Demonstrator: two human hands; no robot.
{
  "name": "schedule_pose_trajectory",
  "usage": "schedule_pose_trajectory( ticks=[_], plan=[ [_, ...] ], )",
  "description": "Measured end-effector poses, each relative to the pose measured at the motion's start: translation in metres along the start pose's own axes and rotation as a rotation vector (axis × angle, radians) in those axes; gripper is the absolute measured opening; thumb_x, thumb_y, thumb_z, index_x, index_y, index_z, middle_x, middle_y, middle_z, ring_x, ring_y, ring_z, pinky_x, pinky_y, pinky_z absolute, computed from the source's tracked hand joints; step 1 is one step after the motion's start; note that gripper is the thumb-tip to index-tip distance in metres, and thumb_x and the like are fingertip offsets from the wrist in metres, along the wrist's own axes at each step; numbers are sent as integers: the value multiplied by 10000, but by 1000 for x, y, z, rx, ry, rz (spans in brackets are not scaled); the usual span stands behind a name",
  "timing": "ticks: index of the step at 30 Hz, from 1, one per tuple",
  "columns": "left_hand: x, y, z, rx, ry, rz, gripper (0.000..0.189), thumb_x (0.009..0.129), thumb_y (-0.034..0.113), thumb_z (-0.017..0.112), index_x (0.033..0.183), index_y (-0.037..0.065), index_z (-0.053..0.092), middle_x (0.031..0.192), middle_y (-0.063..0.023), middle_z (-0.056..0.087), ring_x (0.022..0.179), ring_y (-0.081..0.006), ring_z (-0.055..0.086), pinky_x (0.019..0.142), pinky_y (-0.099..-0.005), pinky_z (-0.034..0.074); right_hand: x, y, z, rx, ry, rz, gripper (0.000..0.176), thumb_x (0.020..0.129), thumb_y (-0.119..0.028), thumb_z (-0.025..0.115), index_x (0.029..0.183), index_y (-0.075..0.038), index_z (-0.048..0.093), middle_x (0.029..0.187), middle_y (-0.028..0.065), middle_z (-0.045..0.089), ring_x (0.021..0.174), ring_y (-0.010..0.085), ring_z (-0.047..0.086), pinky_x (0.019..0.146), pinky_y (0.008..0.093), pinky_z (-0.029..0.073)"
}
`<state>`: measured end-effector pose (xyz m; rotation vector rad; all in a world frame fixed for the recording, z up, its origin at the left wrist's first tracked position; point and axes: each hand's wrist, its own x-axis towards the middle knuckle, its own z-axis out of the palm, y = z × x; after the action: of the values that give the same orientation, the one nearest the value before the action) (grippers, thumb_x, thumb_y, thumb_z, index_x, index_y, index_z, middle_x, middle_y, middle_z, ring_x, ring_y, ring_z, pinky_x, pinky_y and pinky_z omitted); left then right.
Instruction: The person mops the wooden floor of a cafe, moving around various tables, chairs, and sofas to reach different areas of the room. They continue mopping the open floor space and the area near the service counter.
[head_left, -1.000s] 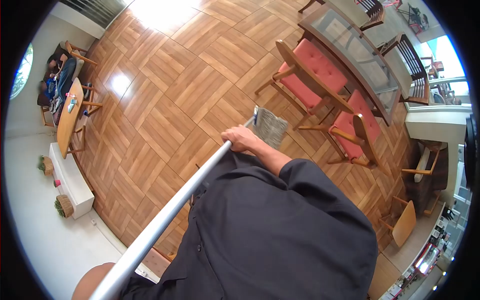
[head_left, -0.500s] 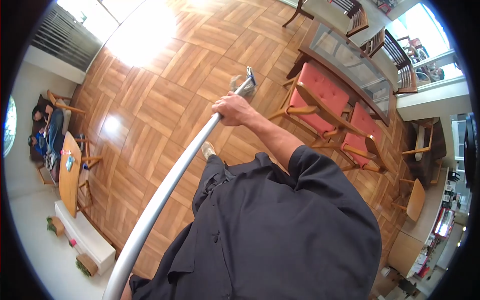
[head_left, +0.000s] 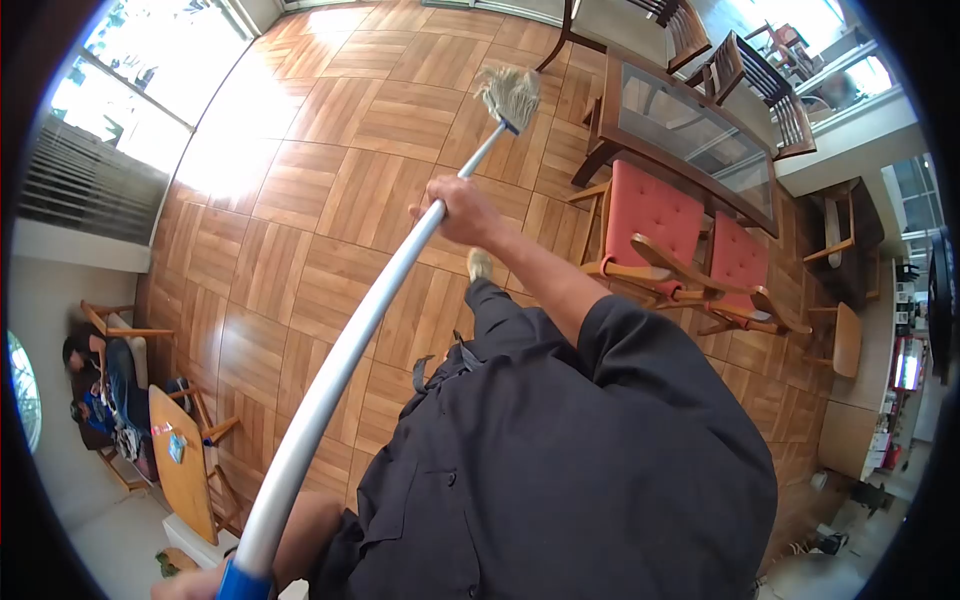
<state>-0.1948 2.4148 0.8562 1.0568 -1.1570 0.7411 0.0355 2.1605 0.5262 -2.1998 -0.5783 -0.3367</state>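
Observation:
A long silver mop pole [head_left: 350, 350] runs from the bottom left up to a mop head [head_left: 510, 98] with pale strings, which lies on the wooden floor [head_left: 340, 185]. My right hand [head_left: 462, 210] is wrapped round the upper part of the pole. At the bottom left, my left hand [head_left: 190, 582] is at the pole's blue end [head_left: 243, 582], its fingers mostly hidden behind it or cut off by the frame edge.
To the right are two chairs with red seats [head_left: 652, 212] beside a glass-topped table [head_left: 690, 125], with dark wooden chairs beyond. On the left, a person [head_left: 120, 375] sits near a small wooden table [head_left: 185, 460]. Large windows [head_left: 150, 60] stand at the upper left.
The mop head has moved farther forward, its strings now spread out. My left hand and the pole's blue end have come into view. My foot and the camera view have shifted.

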Motion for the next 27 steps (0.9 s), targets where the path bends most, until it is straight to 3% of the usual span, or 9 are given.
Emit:
schedule_pose_trajectory(
  ticks=[1,3,5,8,11,16,21,23,27],
  plan=[
    [-5,-32,-7,-3,-7,-26,152,943,285,598,992,144,570,748,84,526,615,-69,486,562,-276,409,6,9,10,40,-15,8,369,861,-277,720,647,-51,520,698,163,602,725,375,608,694,455,467],
    [-11,-83,-36,-6,-210,-326,119,920,243,640,1001,176,585,784,56,575,616,-86,486,601,-281,403,20,40,35,119,-44,20,381,863,-283,720,640,-55,512,672,157,587,701,372,600,663,454,466],
    [-14,-157,-43,-96,-226,-481,77,901,203,661,912,152,604,757,35,604,607,-92,504,595,-304,416,35,76,53,174,-17,31,375,873,-272,708,636,-60,509,648,151,575,672,369,593,634,458,459],
    [6,-237,-35,-288,-71,-157,152,871,152,681,757,119,585,648,24,567,530,-99,501,541,-297,422,75,97,48,254,13,-17,352,882,-226,689,630,-71,496,618,139,558,628,362,580,606,460,445],
    [39,-312,-38,-609,-8,-152,259,839,120,692,642,109,524,567,22,512,454,-106,478,479,-267,408,125,122,41,266,-13,-91,345,871,-155,689,625,-71,463,594,126,528,573,343,543,592,451,425],
    [85,-417,-60,-576,-240,-299,262,852,40,526,604,108,475,523,18,460,429,-97,457,459,-247,408,210,201,36,202,23,-175,335,854,-101,666,609,-76,439,572,109,508,521,315,525,567,428,409],
    [81,-529,-67,-452,-386,-431,271,813,91,613,561,124,518,505,8,469,440,-125,497,513,-280,438,296,322,13,55,107,-199,247,823,-104,649,630,-71,499,560,92,506,519,299,536,561,412,409],
    [58,-577,-78,-317,-417,-482,258,724,88,770,641,103,526,553,-12,517,533,-139,594,562,-243,486,332,385,5,-27,48,-68,232,858,-186,644,652,-126,558,609,78,578,655,296,621,639,441,438],
    [40,-694,-89,-92,-340,-615,268,655,74,748,616,102,484,575,-28,525,605,-234,605,605,-337,486,407,461,-21,-410,-68,360,144,839,-243,667,891,-125,603,957,75,644,1004,288,630,802,540,432]
  ],
)
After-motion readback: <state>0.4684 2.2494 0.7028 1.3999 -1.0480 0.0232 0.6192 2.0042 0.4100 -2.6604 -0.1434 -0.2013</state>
